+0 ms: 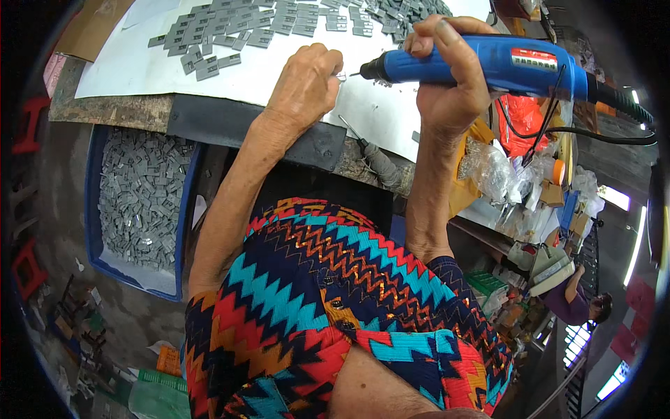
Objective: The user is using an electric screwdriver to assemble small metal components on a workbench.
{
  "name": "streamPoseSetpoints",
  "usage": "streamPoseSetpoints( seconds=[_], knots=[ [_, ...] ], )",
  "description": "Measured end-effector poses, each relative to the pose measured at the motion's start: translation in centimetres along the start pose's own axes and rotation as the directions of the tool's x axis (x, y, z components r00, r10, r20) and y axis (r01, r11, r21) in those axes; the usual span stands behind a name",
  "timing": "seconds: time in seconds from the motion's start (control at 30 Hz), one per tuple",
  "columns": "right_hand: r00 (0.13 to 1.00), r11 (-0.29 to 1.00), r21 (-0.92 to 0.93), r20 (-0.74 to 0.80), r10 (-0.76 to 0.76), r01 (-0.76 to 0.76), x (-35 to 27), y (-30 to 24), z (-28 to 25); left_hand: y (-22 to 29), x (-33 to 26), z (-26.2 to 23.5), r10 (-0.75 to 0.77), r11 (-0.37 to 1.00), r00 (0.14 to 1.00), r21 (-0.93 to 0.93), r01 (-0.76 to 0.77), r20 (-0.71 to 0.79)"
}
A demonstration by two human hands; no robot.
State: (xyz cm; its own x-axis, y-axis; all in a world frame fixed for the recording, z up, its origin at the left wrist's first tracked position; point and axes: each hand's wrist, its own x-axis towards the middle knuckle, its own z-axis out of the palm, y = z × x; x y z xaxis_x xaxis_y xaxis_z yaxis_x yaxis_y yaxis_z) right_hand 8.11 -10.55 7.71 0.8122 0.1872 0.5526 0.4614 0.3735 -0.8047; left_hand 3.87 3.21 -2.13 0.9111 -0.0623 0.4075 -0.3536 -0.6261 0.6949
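Note:
My right hand (pixel 453 87) is wrapped round a blue electric screwdriver (pixel 499 66) with a black cord, held level above the white work surface (pixel 391 115). Its thin bit points left, just short of my left hand (pixel 303 87). The left fingers are curled and pinched together at the table's near side. A small piece shows at their tips, too little of it to name. Beyond the hands lie many flat grey plastic parts (pixel 262 36), some in rows and some heaped. A thin-shafted hand screwdriver with a wrapped grey handle (pixel 379 164) rests at the table's edge.
A blue bin (pixel 187 230) full of small grey parts stands below the table at left. Clear plastic bags (pixel 485 167) and a red bag (pixel 522 122) crowd the right side. The screwdriver's cord (pixel 621 105) runs off right. Another person (pixel 576 307) is at far right.

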Motion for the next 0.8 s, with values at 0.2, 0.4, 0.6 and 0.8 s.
streamPoseSetpoints(
  seconds=[0.2, 0.4, 0.6, 0.8],
  knots=[
    [0.999, 1.0, -0.017, -0.038, -0.012, 0.011, 0.0, 0.1, 1.9, -0.2, -0.1, 0.1, -0.004, 1.0, 0.999, -0.03, 0.003, -0.034],
    [0.998, 0.998, -0.056, -0.061, 0.001, -0.004, 0.0, 0.1, 2.4, -0.2, -0.2, 0.1, -0.016, 0.999, 0.999, -0.037, 0.014, -0.049],
    [0.997, 0.998, -0.038, -0.068, 0.039, -0.042, -0.2, 0.5, 2.8, -0.2, -0.2, 0.1, -0.029, 0.999, 0.998, -0.024, 0.028, -0.051],
    [0.99, 0.993, -0.069, -0.105, 0.09, -0.098, -0.4, 0.7, 2.8, -0.1, 0.0, 0.3, -0.03, 0.999, 0.998, -0.035, 0.028, -0.046]
  ],
)
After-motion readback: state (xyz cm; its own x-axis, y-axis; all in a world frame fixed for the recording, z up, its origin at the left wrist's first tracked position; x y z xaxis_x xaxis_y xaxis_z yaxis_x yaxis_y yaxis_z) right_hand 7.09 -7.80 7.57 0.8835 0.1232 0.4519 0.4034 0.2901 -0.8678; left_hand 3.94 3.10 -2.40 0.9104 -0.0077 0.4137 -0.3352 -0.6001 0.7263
